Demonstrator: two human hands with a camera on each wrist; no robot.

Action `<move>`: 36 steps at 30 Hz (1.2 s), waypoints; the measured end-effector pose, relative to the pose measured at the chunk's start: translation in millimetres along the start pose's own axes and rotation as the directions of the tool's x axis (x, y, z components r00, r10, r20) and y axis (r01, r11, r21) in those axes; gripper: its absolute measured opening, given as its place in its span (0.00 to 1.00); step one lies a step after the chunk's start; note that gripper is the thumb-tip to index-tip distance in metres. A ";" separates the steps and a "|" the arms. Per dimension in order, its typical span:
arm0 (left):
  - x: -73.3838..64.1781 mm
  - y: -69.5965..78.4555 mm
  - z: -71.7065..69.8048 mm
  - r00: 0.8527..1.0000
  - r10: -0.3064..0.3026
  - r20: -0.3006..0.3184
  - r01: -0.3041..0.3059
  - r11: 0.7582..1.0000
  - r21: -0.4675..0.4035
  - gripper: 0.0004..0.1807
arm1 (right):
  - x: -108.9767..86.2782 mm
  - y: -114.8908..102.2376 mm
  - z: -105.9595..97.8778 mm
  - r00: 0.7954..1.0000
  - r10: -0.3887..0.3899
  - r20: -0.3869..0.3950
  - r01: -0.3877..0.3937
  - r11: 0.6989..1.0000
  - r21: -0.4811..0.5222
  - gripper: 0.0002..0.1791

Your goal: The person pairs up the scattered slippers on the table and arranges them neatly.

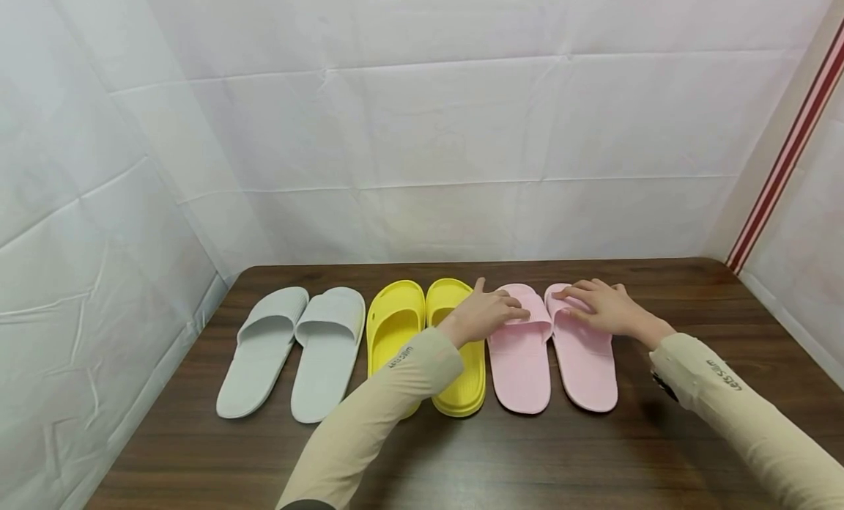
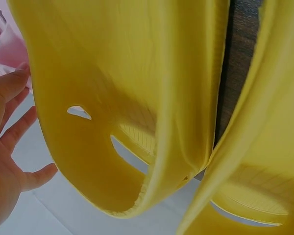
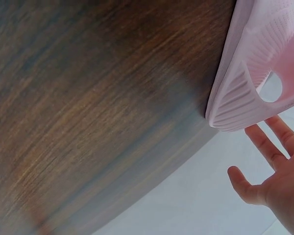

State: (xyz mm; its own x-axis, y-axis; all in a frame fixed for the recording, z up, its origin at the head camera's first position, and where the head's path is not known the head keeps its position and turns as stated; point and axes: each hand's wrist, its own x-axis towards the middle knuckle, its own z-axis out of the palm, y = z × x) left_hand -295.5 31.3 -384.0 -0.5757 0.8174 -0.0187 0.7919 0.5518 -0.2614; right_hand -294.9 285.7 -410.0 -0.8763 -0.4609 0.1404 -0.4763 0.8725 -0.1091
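Note:
Two pink slippers lie side by side, toes toward the back edge. Over the strap of the left pink slipper [image 1: 521, 374] reaches my left hand [image 1: 484, 313], its fingertips at the strap and its little finger spread away. The left wrist view shows the left hand [image 2: 10, 147] with fingers apart, partly behind a yellow slipper [image 2: 98, 58]. My right hand [image 1: 603, 306] has its fingertips on the strap of the right pink slipper [image 1: 585, 371]. In the right wrist view that hand's extended fingers [image 3: 264, 147] meet the edge of the pink slipper [image 3: 235, 103].
A yellow pair stands in the middle, its left slipper [image 1: 395, 334] and right slipper [image 1: 469, 378] partly under my left forearm. Further left lie two pale grey slippers, the outer one [image 1: 253, 371] slanted beside the inner one [image 1: 323, 371]. White cloth [image 1: 428, 129] hangs behind the brown table [image 1: 666, 290].

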 end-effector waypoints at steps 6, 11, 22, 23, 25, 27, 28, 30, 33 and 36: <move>-2.0 -3.1 -1.1 1.000 0.001 0.005 -0.001 1.000 -0.031 0.21 | -0.1 0.4 -2.0 1.000 0.010 0.004 -0.010 1.000 -0.003 0.20; -3.2 -5.7 0.2 1.000 0.005 0.006 -0.005 0.998 -0.066 0.22 | -1.3 1.6 -3.6 1.000 -0.001 0.014 0.001 1.000 -0.009 0.21; -6.0 -7.3 3.7 1.000 0.017 -0.017 -0.018 0.996 -0.082 0.22 | -0.7 1.5 -6.0 0.999 -0.020 0.035 0.020 1.000 -0.021 0.21; -6.1 -7.2 3.7 1.000 0.015 -0.015 -0.017 0.997 -0.078 0.22 | -0.5 1.3 -6.4 0.999 -0.020 0.036 0.021 1.000 -0.021 0.21; -7.0 -7.1 3.6 1.000 0.012 -0.010 -0.012 0.997 -0.072 0.22 | -0.3 1.0 -6.9 0.999 -0.021 0.037 0.022 1.000 -0.019 0.21; -8.4 -7.0 4.0 1.000 0.010 -0.005 -0.010 0.997 -0.072 0.22 | -0.5 1.3 -6.3 0.999 -0.018 0.033 0.019 1.000 -0.018 0.21; -9.5 -6.9 3.7 1.000 0.009 -0.004 -0.009 0.998 -0.070 0.22 | -0.8 1.6 -5.9 0.999 -0.017 0.030 0.017 1.000 -0.015 0.22; -12.1 -6.8 3.4 1.000 0.003 0.000 -0.003 0.997 -0.074 0.23 | -2.0 2.3 -5.2 1.000 -0.014 0.023 0.014 1.000 -0.013 0.22; -16.6 -6.3 1.9 1.000 -0.016 0.007 0.017 0.996 -0.088 0.23 | -5.0 3.6 -4.4 1.000 -0.011 0.016 0.011 1.000 -0.011 0.23; -20.3 -6.2 -0.8 0.999 -0.037 0.015 0.038 0.994 -0.100 0.23 | -8.8 4.7 -5.2 1.000 -0.013 0.009 0.013 1.000 -0.009 0.24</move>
State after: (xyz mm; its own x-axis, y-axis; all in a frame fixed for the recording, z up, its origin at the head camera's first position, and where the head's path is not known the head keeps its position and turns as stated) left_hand -288.6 11.4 -381.3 -0.6073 0.7942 -0.0232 0.7859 0.5962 -0.1641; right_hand -289.1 294.7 -406.6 -0.8704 -0.4739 0.1334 -0.4875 0.8675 -0.0988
